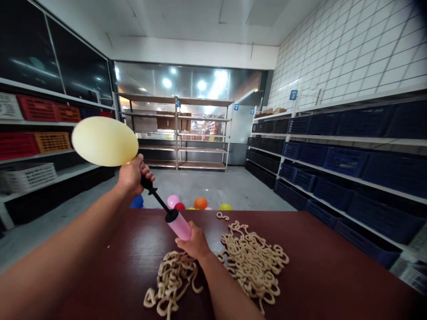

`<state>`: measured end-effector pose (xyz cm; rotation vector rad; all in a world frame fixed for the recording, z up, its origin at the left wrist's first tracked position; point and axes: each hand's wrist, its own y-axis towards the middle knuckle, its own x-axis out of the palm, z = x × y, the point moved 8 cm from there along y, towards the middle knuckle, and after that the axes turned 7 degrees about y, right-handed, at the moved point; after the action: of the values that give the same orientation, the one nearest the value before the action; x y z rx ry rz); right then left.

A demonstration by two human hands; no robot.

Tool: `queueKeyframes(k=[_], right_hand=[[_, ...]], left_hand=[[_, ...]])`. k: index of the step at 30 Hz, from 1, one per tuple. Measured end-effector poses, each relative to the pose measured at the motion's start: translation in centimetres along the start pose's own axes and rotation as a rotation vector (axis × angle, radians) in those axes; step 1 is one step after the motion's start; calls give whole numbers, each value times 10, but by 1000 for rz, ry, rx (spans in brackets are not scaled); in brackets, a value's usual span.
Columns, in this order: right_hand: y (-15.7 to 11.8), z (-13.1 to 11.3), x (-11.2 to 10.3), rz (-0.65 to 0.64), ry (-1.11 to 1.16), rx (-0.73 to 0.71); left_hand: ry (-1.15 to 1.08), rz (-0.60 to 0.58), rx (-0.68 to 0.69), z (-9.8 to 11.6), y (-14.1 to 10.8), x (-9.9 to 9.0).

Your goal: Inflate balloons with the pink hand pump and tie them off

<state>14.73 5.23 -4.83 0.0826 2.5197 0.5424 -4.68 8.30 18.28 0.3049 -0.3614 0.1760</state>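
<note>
A pale yellow inflated balloon sits at the top end of a hand pump, at the upper left. My left hand is closed around the pump's black upper end, right beside the balloon's neck. The black rod of the pump is drawn out. My right hand grips the pump's pink barrel above the table. Below it lies a small heap of beige curly strands, partly behind my right wrist. A larger heap of the same strands spreads to the right.
The dark red table fills the foreground. Past its far edge are several balloons, among them an orange one and a pink one. Shelves with blue crates line the right, red and orange crates the left. Metal racks stand behind.
</note>
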Motion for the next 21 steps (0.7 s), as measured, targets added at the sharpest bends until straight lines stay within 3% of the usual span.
queueKeyframes(k=[3,9,12,16,21], right_hand=[[-2,3,0,-2,-9,-1],[-3,3,-2,-3,-33,5],[-3,3,-3,-6,-46,12],[-2,-3,-5,-13,-40,-7],[-2,-9,-3,-36,-57,-32]], left_hand=[[-13,2,-19,-24,-5,4],[-23,34,-131,-97,-28,15],[-30,29,-159,-114,-35,19],[-19,-43,-143,-104,-34,21],[67,59,46,-43,-19,-3]])
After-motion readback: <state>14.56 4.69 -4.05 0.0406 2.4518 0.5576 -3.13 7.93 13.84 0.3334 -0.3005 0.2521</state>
